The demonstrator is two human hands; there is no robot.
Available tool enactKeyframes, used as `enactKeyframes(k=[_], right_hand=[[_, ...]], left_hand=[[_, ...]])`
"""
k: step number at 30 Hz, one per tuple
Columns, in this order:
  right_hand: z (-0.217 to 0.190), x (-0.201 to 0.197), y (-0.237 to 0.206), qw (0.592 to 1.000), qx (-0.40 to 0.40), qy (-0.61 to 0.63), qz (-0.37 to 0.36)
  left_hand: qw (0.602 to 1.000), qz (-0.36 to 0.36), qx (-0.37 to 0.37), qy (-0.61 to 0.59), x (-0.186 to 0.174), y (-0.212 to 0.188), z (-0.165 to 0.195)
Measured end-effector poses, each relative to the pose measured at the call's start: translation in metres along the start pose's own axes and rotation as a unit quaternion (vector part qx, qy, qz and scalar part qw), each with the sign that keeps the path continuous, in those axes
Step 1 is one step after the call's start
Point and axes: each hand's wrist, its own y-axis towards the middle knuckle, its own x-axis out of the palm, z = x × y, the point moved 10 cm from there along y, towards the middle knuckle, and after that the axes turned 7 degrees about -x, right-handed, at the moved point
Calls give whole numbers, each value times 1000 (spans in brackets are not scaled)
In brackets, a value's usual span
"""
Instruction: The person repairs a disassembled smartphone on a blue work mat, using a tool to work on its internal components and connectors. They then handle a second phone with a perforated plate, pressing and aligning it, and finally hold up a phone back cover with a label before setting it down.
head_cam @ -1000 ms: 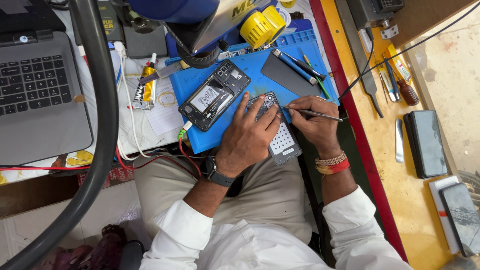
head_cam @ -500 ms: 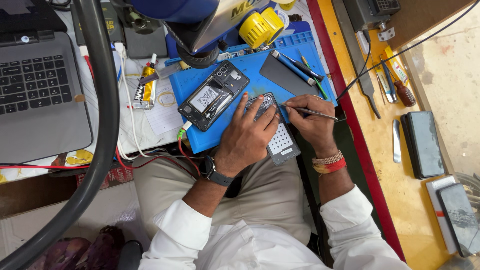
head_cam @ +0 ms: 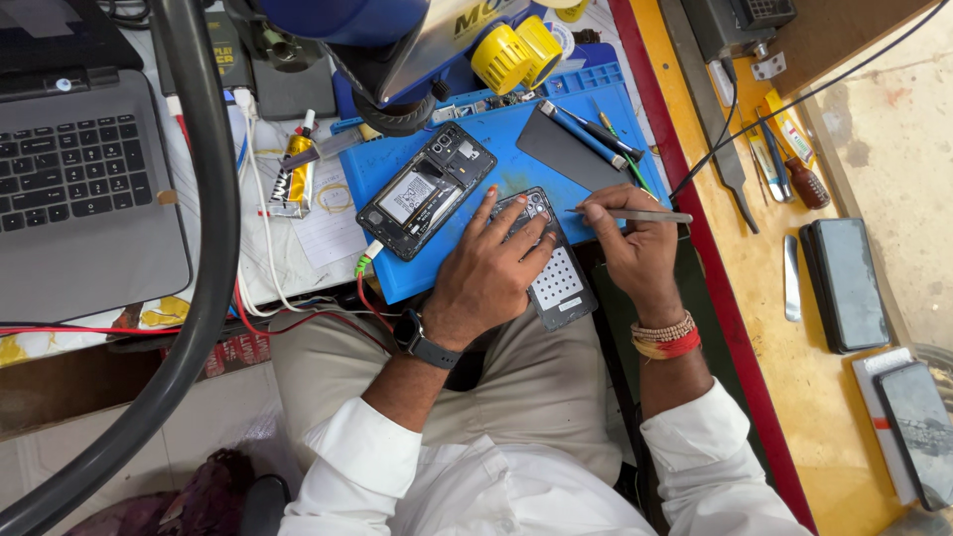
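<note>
Head view, looking straight down at a cluttered repair bench. Not much different from a second ago: same pose, left hand [head_cam: 488, 273] still spread flat over the phone panel [head_cam: 552, 268], right hand [head_cam: 633, 248] still pinching the thin metal tool [head_cam: 635, 214], tip still up near the panel's top end. Only real change: view shifted a touch.

Grip-wise: left fingers splayed wide, pressing down on the panel rather than wrapping it. Right fingers closed tight around the tool, pen-style.

Panel sitting at the near edge of the blue mat [head_cam: 516, 169], half hanging off toward the lap, partly covered by the left hand. Just beside it to the left, an opened phone [head_cam: 427, 191] with its insides showing, lying at an angle on the same mat. Dark flat sheet [head_cam: 571, 149] and a couple of pens [head_cam: 586, 131] further back on the mat.

Around that: laptop [head_cam: 84, 189] far left, glue tube [head_cam: 295, 171] on paper between laptop and mat, black phones [head_cam: 849, 283] stacked on the yellow counter well off to the right. Thick black arm [head_cam: 213, 248] sweeping across the left side and a blue device with yellow knobs [head_cam: 516, 52] blocking the top of the mat.
</note>
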Motion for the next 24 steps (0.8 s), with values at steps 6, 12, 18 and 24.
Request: enactKeyframes(k=[6,12,18,24], right_hand=[[-5,9,5,998,12,-41,-36],[9,11,8,999,12,-43,-1],[19,8,6,999,34,37,10],[17,9,6,1000,22,8,-21]], left_hand=[[1000,5,-1,-7,-3,1,1],[1000,5,-2,-9,-2,2,1],[1000,6,-6,-17,-3,2,0],[1000,3,-6,-7,-2,2,0]])
